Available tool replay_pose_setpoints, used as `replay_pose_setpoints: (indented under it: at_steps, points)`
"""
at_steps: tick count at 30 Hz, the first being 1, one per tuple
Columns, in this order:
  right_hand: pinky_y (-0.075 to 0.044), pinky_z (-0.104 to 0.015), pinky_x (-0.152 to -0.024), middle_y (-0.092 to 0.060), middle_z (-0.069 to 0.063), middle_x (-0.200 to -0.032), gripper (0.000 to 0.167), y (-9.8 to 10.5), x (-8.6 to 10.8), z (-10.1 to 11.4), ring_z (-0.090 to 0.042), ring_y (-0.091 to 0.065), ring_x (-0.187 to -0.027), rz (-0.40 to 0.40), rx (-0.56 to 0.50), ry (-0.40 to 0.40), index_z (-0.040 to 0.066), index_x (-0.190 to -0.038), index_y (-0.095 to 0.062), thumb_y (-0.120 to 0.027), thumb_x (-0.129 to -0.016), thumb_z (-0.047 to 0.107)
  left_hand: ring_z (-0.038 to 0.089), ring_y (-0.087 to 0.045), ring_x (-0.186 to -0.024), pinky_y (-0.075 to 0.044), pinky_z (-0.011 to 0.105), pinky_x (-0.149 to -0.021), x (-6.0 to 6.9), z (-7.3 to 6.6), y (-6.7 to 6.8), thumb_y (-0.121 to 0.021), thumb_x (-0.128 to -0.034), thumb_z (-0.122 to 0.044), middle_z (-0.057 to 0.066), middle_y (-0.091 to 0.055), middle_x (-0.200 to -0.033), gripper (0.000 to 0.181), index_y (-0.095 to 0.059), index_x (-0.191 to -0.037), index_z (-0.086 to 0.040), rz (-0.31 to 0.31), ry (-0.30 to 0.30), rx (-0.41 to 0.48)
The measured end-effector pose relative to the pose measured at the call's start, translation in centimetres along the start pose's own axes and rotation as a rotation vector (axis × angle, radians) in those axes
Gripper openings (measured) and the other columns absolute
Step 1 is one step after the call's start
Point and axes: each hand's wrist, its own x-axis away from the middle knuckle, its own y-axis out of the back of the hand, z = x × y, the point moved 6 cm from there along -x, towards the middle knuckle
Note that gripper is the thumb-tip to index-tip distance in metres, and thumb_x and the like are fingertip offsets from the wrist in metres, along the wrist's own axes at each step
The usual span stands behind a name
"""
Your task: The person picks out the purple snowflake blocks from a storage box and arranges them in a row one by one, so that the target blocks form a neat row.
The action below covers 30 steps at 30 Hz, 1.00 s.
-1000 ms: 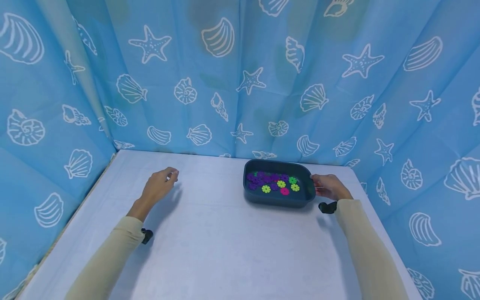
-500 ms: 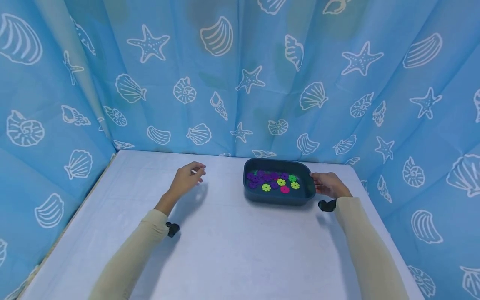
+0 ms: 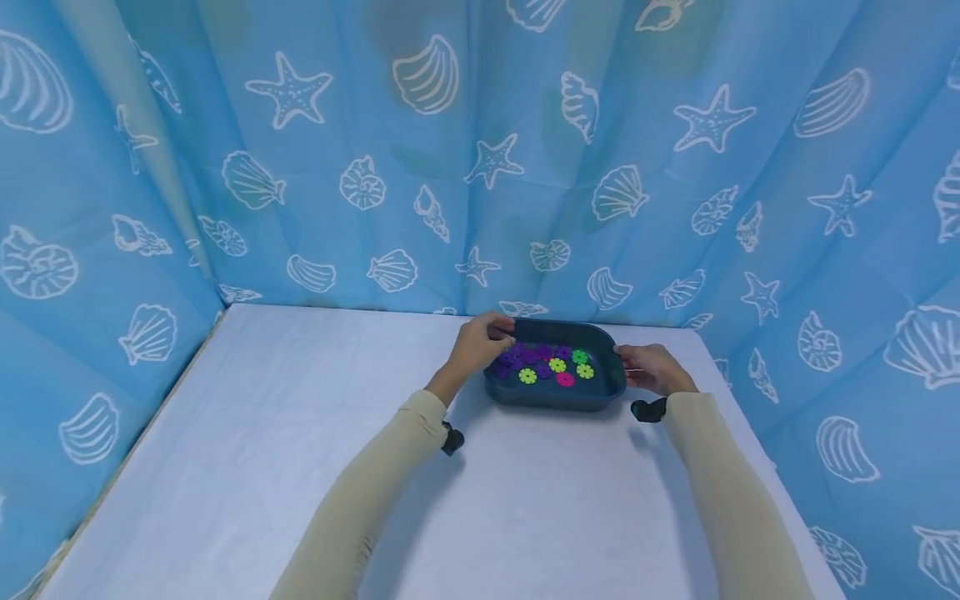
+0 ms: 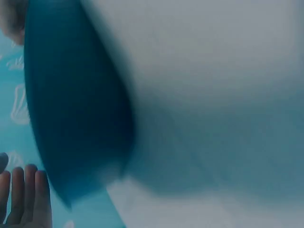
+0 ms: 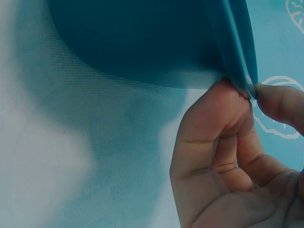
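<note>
A dark blue-grey plastic basin (image 3: 555,400) stands on the table near the back curtain. In it lie several flower-shaped discs, mostly purple (image 3: 522,357), with some yellow (image 3: 528,377), pink (image 3: 565,379) and green (image 3: 580,356) ones. My right hand (image 3: 654,368) pinches the rim at the right end between thumb and curled fingers, plain in the right wrist view. At the left end my left hand (image 3: 472,346) is beside the rim. In the left wrist view its fingers (image 4: 29,190) look straight and a little apart from the basin wall (image 4: 78,104).
A white cloth (image 3: 525,500) covers the table. Blue curtains (image 3: 420,167) with white shells and starfish stand behind it and along both sides. A small black camera is worn on each wrist.
My left hand has moved right across the table, from the left side to the basin's left end. The right hand has kept its hold on the rim. The basin has stayed put.
</note>
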Motion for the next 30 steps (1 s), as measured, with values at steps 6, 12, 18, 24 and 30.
replay_pose_setpoints:
  at_steps: [6,12,18,24,30]
  points:
    - [-0.056,-0.025,-0.073,-0.051,-0.013,-0.111,0.052,0.1,-0.2,-0.3,-0.020,-0.058,-0.088,-0.003,0.005,-0.003,-0.003,-0.135,-0.045,-0.053,-0.100,0.034,0.019,-0.064,-0.106,-0.053,0.028,-0.088,-0.8,-0.6,-4.1,-0.071,-0.0883,-0.006,0.009,-0.066,-0.117,0.033,-0.064,-0.120,-0.004,0.053,0.047,0.018]
    - [-0.056,-0.025,-0.073,-0.053,-0.013,-0.112,0.053,0.1,-0.2,-0.3,-0.021,-0.059,-0.089,-0.026,0.008,-0.013,-0.002,-0.135,-0.046,-0.053,-0.099,0.035,0.019,-0.063,-0.106,-0.053,0.028,-0.088,-0.8,-0.6,-6.9,-0.070,-0.0873,0.000,0.008,-0.066,-0.117,0.034,-0.064,-0.121,-0.003,0.115,0.064,-0.040]
    - [-0.056,-0.025,-0.072,-0.053,-0.012,-0.110,0.052,0.0,-0.2,-0.3,-0.019,-0.059,-0.088,-0.032,0.008,-0.003,-0.002,-0.135,-0.047,-0.054,-0.099,0.036,0.020,-0.061,-0.108,-0.050,0.030,-0.095,-1.2,-0.3,-8.7,-0.070,-0.0878,-0.001,0.008,-0.065,-0.118,0.036,-0.064,-0.123,-0.005,0.218,0.058,-0.211]
    - [-0.056,-0.024,-0.073,-0.053,-0.013,-0.114,0.052,0.0,-0.2,-0.2,-0.020,-0.059,-0.091,-0.040,0.004,-0.019,-0.001,-0.135,-0.047,-0.054,-0.099,0.035,0.019,-0.062,-0.108,-0.050,0.029,-0.095,-1.8,0.1,-9.3,-0.070,-0.0880,-0.002,0.008,-0.066,-0.116,0.033,-0.065,-0.121,-0.005,0.285,0.041,-0.327]
    - [-0.056,-0.025,-0.074,-0.053,-0.013,-0.114,0.050,0.3,0.0,-0.3,-0.021,-0.058,-0.092,-0.031,-0.015,-0.030,-0.002,-0.135,-0.047,-0.053,-0.100,0.034,0.018,-0.061,-0.105,-0.050,0.031,-0.096,-2.1,0.5,-10.1,-0.070,-0.0886,-0.003,0.006,-0.067,-0.114,0.030,-0.068,-0.119,-0.007,0.328,0.013,-0.386]
